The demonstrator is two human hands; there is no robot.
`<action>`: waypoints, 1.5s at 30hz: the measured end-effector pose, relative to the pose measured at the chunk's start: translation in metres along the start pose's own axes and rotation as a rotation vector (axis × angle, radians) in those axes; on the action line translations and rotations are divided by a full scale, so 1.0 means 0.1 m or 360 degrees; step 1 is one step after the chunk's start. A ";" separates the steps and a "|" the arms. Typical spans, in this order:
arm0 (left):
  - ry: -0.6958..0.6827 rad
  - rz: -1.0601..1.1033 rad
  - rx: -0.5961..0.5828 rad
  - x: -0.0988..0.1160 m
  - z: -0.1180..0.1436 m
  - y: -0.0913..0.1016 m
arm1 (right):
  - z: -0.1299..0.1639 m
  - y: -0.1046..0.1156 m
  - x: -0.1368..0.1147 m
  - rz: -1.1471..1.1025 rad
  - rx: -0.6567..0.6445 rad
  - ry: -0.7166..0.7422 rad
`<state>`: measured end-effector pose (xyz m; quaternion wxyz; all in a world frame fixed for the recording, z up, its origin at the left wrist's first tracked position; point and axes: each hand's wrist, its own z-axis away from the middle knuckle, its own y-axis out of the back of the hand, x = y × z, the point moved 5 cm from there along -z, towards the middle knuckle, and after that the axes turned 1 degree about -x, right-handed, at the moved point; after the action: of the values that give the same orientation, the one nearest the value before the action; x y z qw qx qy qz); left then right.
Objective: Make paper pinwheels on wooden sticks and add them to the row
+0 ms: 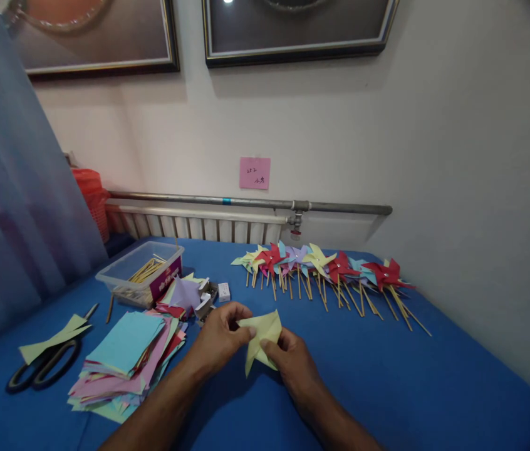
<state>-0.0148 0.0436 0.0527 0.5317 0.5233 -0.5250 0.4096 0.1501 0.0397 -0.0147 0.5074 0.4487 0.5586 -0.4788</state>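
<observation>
A pale yellow paper pinwheel (264, 332), its corners folded toward the middle, is held up between both hands over the blue cloth. My left hand (222, 335) pinches its left side between thumb and fingers. On the lower right, my right hand (293, 360) grips it with the thumb pressed near its centre. No stick shows on this pinwheel. Just behind my left hand lie small opened boxes (206, 299) with tiny metal pieces and a small white box (223, 292). A stack of coloured paper squares (126, 344) sits left of my left forearm.
Finished pinwheels (340, 268) on wooden sticks lie in a row at the back right. A clear plastic tub (140, 272) holds sticks. Black-handled scissors (44, 366) lie at the left under yellow paper strips (56, 339). A radiator (199, 224) and pipe run along the wall.
</observation>
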 end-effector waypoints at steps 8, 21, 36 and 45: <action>0.0010 -0.0131 -0.0319 0.09 0.09 -0.07 | 0.13 -0.12 -0.35 0.0237 -0.0169 0.0067; 0.0044 -0.0213 -0.0283 0.04 0.08 -0.09 | 0.14 -0.13 -0.38 0.0268 -0.0251 0.0059; 0.0143 0.0504 0.0076 -0.18 -0.08 -0.01 | 0.19 -0.19 -0.30 -0.0468 -0.0221 0.0061; 0.0137 0.0554 0.0147 -0.13 -0.04 -0.17 | 0.10 -0.18 -0.22 -0.0229 0.0279 0.0036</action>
<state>0.0013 0.0468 0.0376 0.4501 0.4303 -0.5651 0.5412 0.1359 0.0268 0.0080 0.4242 0.4555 0.5510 -0.5559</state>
